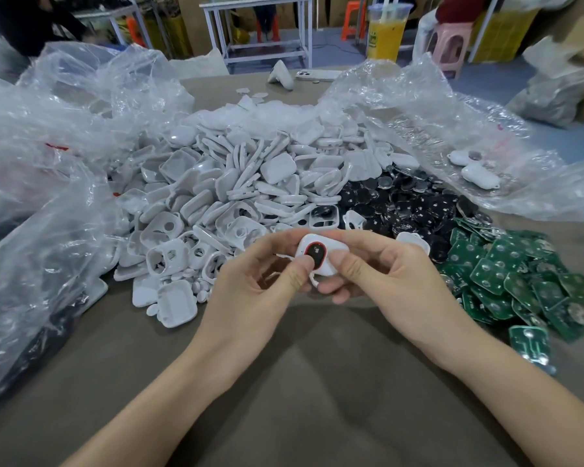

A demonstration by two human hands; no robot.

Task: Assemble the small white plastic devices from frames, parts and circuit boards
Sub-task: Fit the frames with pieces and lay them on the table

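The brown tabletop [300,382] lay close to the person. Just past it, both hands held one small white device [332,249] up off the tabletop, right between them. The left hand [250,291] pinched it, with the thumb pressed on the black button [316,256], which had a red ring round it. The right hand [385,281] gripped the other end, thumb on top and fingers under. I think two hands were used so the device would not slip while the button was pushed into its hole.

Past the left hand was a big heap of white frames [216,197]. Past the right hand was a heap of black round parts [412,203]. Out to the right of that hand lay the green boards [520,278]. The heaps were probably kept close so the next bit was quick to grab.

Crinkly clear bags [48,163] lay open on both sides of the heaps. Two finished devices [479,175] rested on the bag far past the right hand, maybe to keep them apart from the loose bits.

Farthest away stood a cup [386,32] of yellow drink. It had a label, but the label was too blurry to read. No other words could be read.
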